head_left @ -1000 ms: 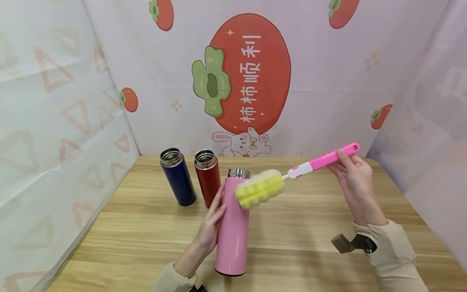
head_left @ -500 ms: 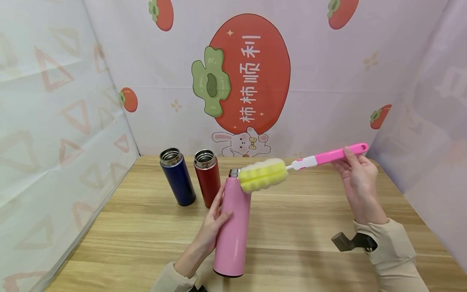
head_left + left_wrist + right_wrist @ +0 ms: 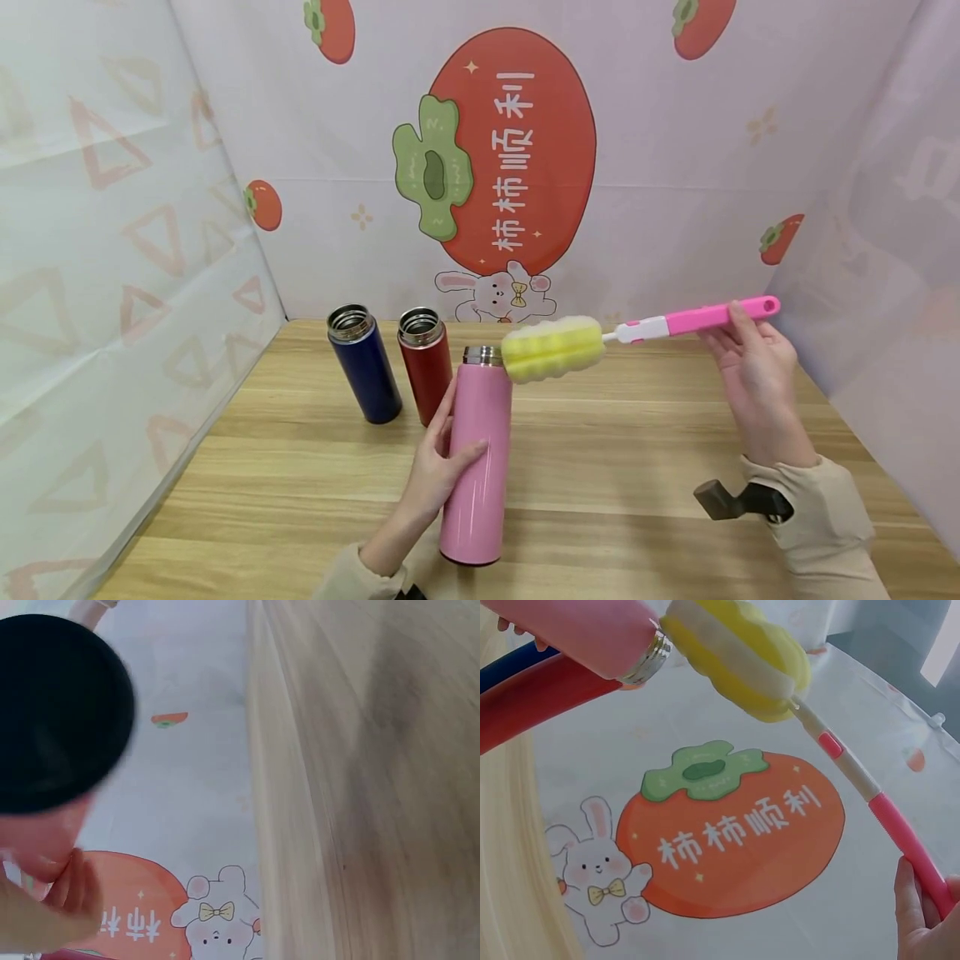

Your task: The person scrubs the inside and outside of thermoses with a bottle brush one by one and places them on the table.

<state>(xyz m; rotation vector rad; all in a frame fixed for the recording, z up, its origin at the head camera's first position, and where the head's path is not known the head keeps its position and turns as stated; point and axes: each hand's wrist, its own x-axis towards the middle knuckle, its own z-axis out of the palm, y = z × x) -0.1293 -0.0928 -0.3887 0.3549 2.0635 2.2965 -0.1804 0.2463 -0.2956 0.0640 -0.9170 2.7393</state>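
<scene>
My left hand (image 3: 437,475) grips a tall pink thermos bottle (image 3: 480,475), its thumb across the front. The bottle's steel mouth points up, and in the left wrist view its dark base (image 3: 60,712) faces the camera. By the pink handle, my right hand (image 3: 757,375) holds a bottle brush (image 3: 555,348) between thumb and fingers. The brush lies nearly level, with its yellow and white sponge head (image 3: 735,656) beside the bottle's steel neck (image 3: 651,658); whether they touch I cannot tell. The inside of the pink bottle is hidden.
Behind and left of the pink bottle, a blue bottle (image 3: 365,367) and a red bottle (image 3: 425,362) stand uncapped on the wooden table (image 3: 285,500). A printed cloth backdrop (image 3: 652,208) rises at the table's back edge, with cloth on both sides.
My right hand has moved right with the brush, and the sponge head has risen from the pink bottle's side to its neck. The left thumb has slid lower on the bottle.
</scene>
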